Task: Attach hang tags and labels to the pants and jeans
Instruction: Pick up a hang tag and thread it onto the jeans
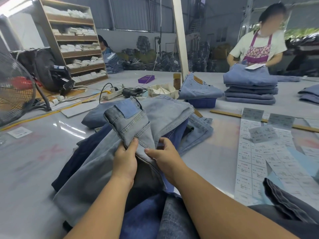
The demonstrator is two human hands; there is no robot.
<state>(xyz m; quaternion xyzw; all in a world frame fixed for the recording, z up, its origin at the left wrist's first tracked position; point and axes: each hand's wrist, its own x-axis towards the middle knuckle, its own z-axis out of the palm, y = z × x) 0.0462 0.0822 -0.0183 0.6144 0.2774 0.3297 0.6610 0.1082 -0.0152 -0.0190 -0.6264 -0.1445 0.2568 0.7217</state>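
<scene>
We hold the light jeans (131, 121) lifted above the table (31, 166): left hand (125, 161) and right hand (164, 156) both pinch the waistband with curled fingers, probably to expose the place for a label.

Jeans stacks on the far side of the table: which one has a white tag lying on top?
The tall folded stack in front of the person in the apron: a white tag lies on top. The shorter pile on the blue box shows only a brown waistband patch.
</scene>
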